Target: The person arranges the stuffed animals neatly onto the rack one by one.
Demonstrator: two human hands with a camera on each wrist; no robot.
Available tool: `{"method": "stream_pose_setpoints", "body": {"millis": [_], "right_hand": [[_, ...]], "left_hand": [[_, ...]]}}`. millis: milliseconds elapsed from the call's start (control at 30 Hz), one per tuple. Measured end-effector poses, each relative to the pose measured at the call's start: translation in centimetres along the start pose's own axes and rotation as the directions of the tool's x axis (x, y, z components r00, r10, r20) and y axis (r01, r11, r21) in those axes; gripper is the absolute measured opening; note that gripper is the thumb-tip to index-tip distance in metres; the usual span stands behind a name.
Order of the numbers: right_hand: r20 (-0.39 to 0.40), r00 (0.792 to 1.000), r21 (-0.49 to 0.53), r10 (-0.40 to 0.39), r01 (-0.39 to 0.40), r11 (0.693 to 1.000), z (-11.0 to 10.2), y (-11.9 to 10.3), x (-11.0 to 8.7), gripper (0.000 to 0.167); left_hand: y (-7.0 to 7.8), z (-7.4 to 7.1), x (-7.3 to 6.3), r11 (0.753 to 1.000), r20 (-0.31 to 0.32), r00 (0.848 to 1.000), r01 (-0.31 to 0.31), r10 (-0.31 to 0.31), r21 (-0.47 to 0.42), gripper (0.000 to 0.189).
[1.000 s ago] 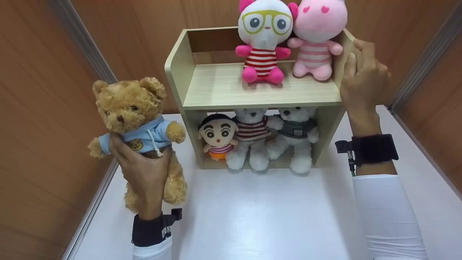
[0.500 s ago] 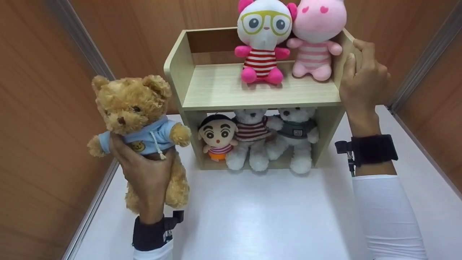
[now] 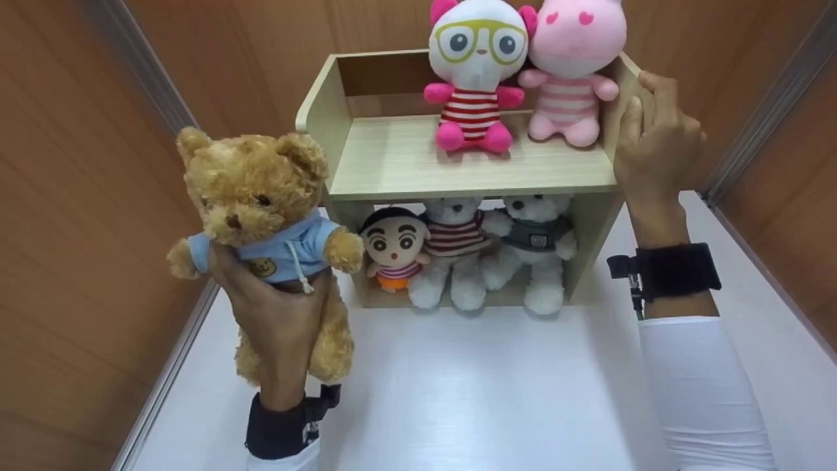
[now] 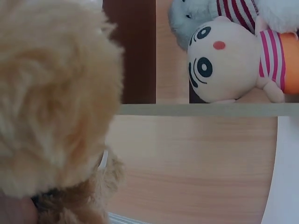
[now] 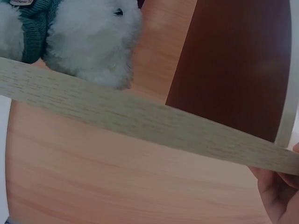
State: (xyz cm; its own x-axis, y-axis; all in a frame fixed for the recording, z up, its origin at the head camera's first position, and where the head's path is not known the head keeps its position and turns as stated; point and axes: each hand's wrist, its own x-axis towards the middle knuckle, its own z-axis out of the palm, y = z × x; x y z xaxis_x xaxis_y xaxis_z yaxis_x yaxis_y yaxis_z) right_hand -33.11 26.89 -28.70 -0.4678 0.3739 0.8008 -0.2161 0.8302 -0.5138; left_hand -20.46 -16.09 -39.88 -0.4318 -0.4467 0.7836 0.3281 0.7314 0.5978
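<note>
My left hand (image 3: 278,314) grips a brown teddy bear (image 3: 261,203) in a light blue hoodie by its body, held upright above the white table, left of a wooden two-tier shelf (image 3: 458,176). Its fur (image 4: 51,93) fills the left wrist view. My right hand (image 3: 657,140) grips the shelf's right side panel near the top. On the upper tier sit a white doll with yellow glasses (image 3: 474,72) and a pink doll (image 3: 575,65). Below are a black-haired cartoon doll (image 3: 394,247), a white bear in stripes (image 3: 454,252) and a white bear in grey (image 3: 539,248).
The white table (image 3: 484,392) is bounded by brown wooden walls (image 3: 72,196) on the left, back and right. The left half of the shelf's upper tier (image 3: 386,154) carries nothing. In the right wrist view the shelf's edge (image 5: 140,119) crosses diagonally, with a white bear (image 5: 88,37) behind.
My left hand has carried the brown teddy bear a little to the right, closer to the shelf. My right hand has stayed on the shelf's side.
</note>
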Motion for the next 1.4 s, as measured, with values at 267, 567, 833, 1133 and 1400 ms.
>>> {"method": "stream_pose_setpoints", "body": {"millis": [267, 567, 833, 1133, 1400], "right_hand": [[0.004, 1.000, 0.014, -0.026, 0.026, 1.000, 0.2, -0.2, -0.1, 0.033], [0.013, 1.000, 0.002, -0.027, 0.027, 1.000, 0.1, 0.0, -0.4, 0.035], [-0.029, 1.000, 0.006, -0.006, 0.006, 1.000, 0.2, 0.3, -0.6, 0.035], [-0.023, 0.997, 0.136, 0.070, -0.067, 0.988, 0.3, 0.7, 0.0, 0.032], [0.130, 0.983, 0.349, 0.129, -0.167, 0.922, 0.1, 0.9, 0.3, 0.037]], "left_hand": [[1.5, 0.8, -0.7, 0.998, 0.023, 0.999, -0.033, 0.034, -0.048, 0.118], [2.4, 1.7, -1.6, 0.996, 0.070, 0.995, -0.069, 0.072, -0.052, 0.117], [3.3, 2.2, -1.7, 0.994, 0.079, 0.993, -0.081, 0.087, -0.075, 0.118], [4.8, 2.8, -1.3, 0.989, 0.071, 0.990, -0.113, 0.120, -0.092, 0.117], [6.3, 3.3, -0.8, 0.986, 0.067, 0.989, -0.123, 0.131, -0.112, 0.119]]}}
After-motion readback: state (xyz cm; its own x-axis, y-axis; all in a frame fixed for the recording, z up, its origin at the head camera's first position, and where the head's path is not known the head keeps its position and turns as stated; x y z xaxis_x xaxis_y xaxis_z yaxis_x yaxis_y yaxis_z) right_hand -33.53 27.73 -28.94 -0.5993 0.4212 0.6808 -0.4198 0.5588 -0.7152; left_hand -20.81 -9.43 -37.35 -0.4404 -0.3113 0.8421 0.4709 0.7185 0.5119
